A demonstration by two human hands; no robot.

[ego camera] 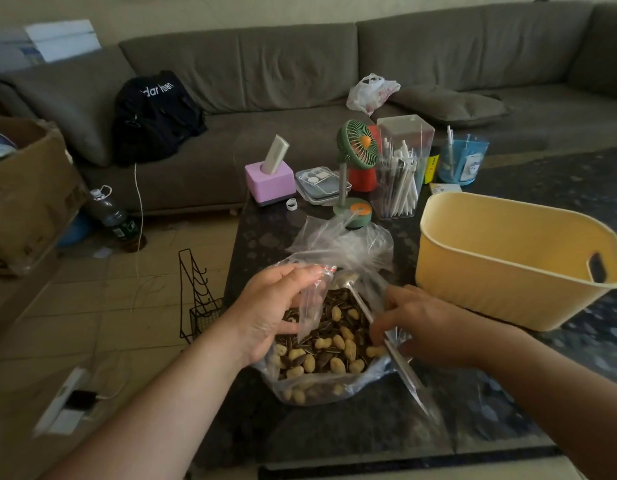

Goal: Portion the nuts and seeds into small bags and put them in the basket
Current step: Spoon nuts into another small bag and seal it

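A big clear plastic bag (348,247) lies open on the dark table, full of peanuts and striped sunflower seeds (329,341). My left hand (272,313) holds a small clear zip bag (312,303) with a red strip at its top, over the pile. My right hand (414,323) grips the handle of a metal spoon (355,296), whose bowl points away over the seeds. A yellow plastic basket (501,271) with a handle hole stands to the right; its visible inside holds no bags.
Behind the big bag stand a green desk fan (355,147), a pink box (270,181), a clear container of pens (402,168) and a blue cup (463,159). A grey sofa (300,71) runs along the back. A black wire rack (196,299) stands on the floor at the left.
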